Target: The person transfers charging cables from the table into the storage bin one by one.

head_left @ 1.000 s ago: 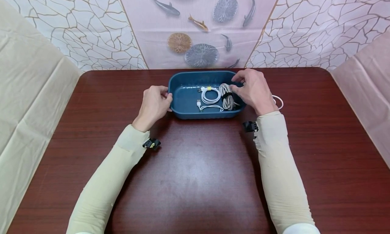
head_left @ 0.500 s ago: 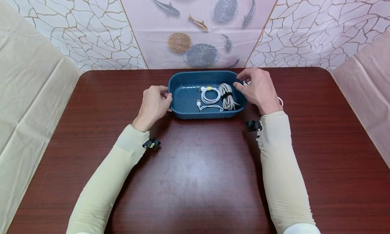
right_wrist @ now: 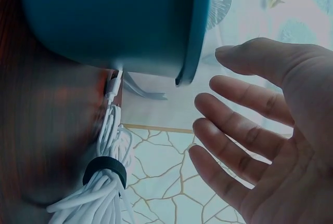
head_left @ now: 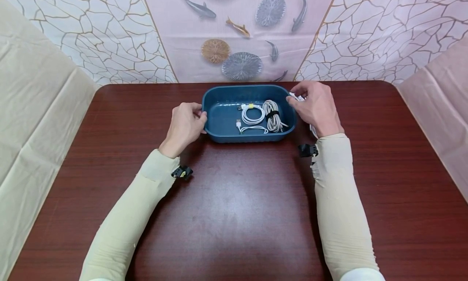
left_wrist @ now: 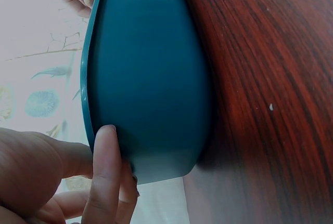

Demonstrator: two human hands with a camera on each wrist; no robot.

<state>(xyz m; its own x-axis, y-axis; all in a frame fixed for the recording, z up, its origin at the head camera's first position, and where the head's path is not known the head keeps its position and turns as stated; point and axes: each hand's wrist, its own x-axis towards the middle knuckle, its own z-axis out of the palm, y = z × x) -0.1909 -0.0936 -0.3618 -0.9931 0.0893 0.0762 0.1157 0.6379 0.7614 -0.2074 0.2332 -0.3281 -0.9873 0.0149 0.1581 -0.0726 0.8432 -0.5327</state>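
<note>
A dark blue rectangular bin [head_left: 248, 138] stands near the table's far edge. My left hand [head_left: 185, 122] grips its left end, with a finger [left_wrist: 106, 154] against the outer wall in the left wrist view. Inside lie a coiled white USB cable [head_left: 253, 120] with a yellow tie, a smaller white cable [head_left: 254, 128] and a greyish cable bundle [head_left: 271, 110] with a black strap. Just off the bin's right end hovers my right hand [head_left: 317, 108], its fingers spread apart and holding nothing. Beneath it a white cable bundle [right_wrist: 99, 198] with a black strap lies on the table.
The dark red wooden table [head_left: 234, 208] reaches toward me and to both sides. Behind it hangs a patterned cloth [head_left: 241, 37] with fish and round motifs. Pale cloth panels [head_left: 33, 151] flank the table.
My right hand has drawn back to the right, from over the bin's interior to beyond its right end. The left hand, the bin and the cables inside have stayed put.
</note>
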